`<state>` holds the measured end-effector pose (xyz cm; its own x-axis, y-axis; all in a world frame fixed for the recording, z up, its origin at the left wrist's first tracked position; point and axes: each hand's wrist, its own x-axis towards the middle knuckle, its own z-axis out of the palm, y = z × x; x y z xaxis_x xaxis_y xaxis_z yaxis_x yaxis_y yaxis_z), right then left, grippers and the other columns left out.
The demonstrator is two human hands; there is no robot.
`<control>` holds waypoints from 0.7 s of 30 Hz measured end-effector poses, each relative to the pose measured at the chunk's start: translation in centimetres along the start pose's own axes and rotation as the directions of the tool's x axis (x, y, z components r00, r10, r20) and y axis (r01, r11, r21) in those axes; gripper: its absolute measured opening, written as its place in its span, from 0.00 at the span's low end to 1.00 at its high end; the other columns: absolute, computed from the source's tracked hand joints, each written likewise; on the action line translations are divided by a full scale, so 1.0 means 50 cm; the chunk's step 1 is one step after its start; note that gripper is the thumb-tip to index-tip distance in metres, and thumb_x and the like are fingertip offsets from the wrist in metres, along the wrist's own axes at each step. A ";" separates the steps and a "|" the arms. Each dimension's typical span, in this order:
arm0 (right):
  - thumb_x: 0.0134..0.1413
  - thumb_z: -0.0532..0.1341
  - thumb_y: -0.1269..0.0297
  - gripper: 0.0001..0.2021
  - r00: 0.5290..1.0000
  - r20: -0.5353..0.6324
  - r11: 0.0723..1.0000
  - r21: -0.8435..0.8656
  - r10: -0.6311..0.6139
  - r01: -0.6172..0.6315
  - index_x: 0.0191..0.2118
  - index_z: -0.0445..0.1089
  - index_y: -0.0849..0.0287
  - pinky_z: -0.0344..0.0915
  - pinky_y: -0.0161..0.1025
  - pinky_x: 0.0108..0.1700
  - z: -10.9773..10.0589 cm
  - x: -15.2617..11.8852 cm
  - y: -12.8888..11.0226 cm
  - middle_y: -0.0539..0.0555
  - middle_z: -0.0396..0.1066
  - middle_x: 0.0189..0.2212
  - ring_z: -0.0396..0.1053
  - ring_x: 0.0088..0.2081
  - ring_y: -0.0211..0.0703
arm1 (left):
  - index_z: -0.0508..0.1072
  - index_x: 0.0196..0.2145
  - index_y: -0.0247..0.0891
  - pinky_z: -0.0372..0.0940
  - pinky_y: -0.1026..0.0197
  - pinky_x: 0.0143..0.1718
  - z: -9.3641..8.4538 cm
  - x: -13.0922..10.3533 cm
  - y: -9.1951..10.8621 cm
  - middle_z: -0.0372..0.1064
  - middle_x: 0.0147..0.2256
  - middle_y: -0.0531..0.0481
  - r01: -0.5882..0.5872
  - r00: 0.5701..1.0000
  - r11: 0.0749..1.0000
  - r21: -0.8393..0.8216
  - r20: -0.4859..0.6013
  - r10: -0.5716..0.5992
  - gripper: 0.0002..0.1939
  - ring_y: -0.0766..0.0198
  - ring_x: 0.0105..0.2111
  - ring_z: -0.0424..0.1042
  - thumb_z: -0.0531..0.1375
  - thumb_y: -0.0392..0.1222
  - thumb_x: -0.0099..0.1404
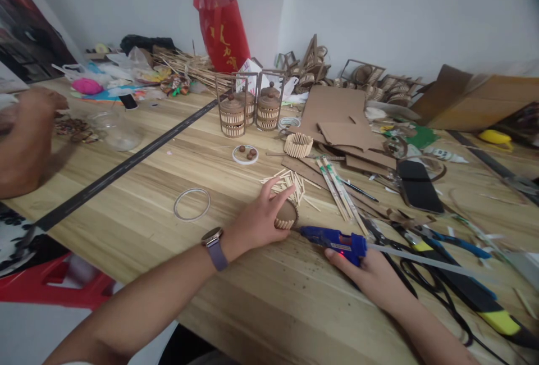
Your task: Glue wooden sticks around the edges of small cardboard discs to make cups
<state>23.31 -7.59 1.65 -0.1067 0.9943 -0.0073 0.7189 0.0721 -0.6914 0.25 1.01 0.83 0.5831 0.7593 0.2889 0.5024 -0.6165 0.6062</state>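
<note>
My right hand [370, 278] grips a blue glue gun [337, 240] with a lit red spot and a long pale glue stick in its back. The gun's nozzle points left at a small round basket piece [285, 223] edged with short wooden sticks. Around that piece curve the thumb and fingers of my left hand [257, 218], partly hiding it; a watch is on this wrist. Just behind lies a loose pile of short wooden sticks [295, 185]. Farther back stands a finished-looking stick ring [298, 145].
Lidded stick baskets [232, 117] with handles stand at the back. A white ring [192, 204] and a dish of brown beads [245, 154] lie left. Cardboard [337, 104], a phone [420, 185], scissors [421, 275] and pliers [458, 244] are right. Another person's arm [29, 140] rests far left.
</note>
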 end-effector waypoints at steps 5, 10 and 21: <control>0.52 0.57 0.48 0.20 1.000 0.005 1.000 -0.004 0.026 -0.026 0.36 0.78 0.59 0.72 0.46 0.42 0.000 -0.002 -0.002 0.57 0.80 0.35 0.76 0.37 0.54 | 0.51 0.63 0.45 0.67 0.49 0.51 -0.003 0.001 0.005 0.37 0.66 0.38 0.014 1.000 1.000 0.000 0.016 -0.014 0.46 0.48 0.55 0.65 0.68 0.34 0.50; 0.53 0.56 0.48 0.21 0.999 0.018 0.999 -0.015 0.030 -0.030 0.35 0.78 0.60 0.73 0.47 0.42 0.002 -0.003 -0.003 0.58 0.80 0.35 0.76 0.37 0.54 | 0.51 0.63 0.45 0.67 0.49 0.52 -0.004 0.000 0.006 0.37 0.66 0.38 0.017 1.000 1.000 0.004 0.012 -0.017 0.46 0.48 0.54 0.65 0.67 0.34 0.50; 0.52 0.56 0.48 0.22 1.000 0.016 0.999 -0.027 0.024 -0.023 0.35 0.79 0.60 0.73 0.49 0.42 0.002 -0.003 -0.007 0.59 0.80 0.34 0.76 0.36 0.56 | 0.51 0.63 0.43 0.67 0.49 0.51 -0.003 0.000 0.006 0.37 0.65 0.37 0.009 1.000 1.000 0.015 0.011 -0.009 0.46 0.48 0.55 0.65 0.67 0.33 0.50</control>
<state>22.99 -7.77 1.83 -0.1008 0.9943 -0.0357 0.7395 0.0509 -0.6712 0.30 0.87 1.12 0.5855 0.7627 0.2749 0.5175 -0.6126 0.5974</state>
